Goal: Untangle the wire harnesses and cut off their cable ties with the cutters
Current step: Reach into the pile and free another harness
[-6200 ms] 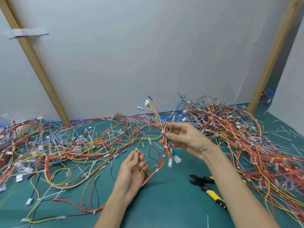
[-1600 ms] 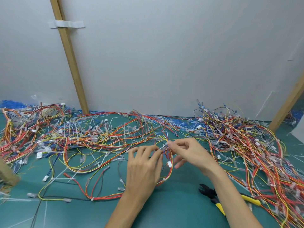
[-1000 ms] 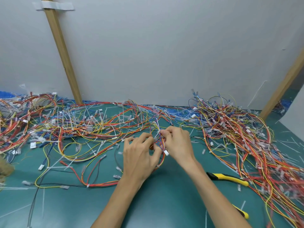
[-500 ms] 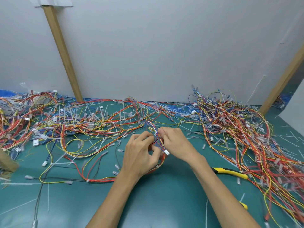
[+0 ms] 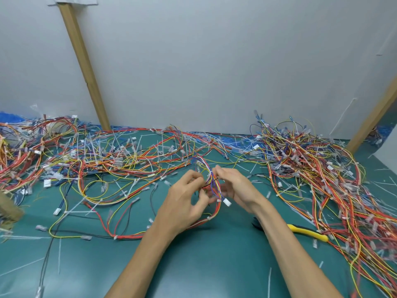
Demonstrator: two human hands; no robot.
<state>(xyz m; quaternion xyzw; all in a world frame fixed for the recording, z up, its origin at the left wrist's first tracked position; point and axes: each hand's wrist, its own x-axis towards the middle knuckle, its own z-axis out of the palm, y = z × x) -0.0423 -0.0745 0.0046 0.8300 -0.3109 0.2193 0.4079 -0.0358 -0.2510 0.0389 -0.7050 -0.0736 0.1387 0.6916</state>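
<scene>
A small wire harness [image 5: 212, 186] of red, yellow, blue and white wires hangs between my two hands just above the green mat, with a white connector [image 5: 227, 202] at its lower end. My left hand [image 5: 184, 203] pinches its wires from the left. My right hand [image 5: 235, 187] pinches the same bundle from the right near the top. The yellow-handled cutters [image 5: 307, 232] lie on the mat to the right, their black jaws partly hidden behind my right forearm.
A big pile of tangled harnesses [image 5: 322, 173] fills the right side. More loose wires and cut ties [image 5: 107, 160] spread across the left and back of the green mat [image 5: 204, 265]. Wooden posts [image 5: 86, 65] lean against the white wall.
My hands have drawn slightly apart, with the harness stretched between them, and shifted a little right and toward me. The cutters have stayed on the mat.
</scene>
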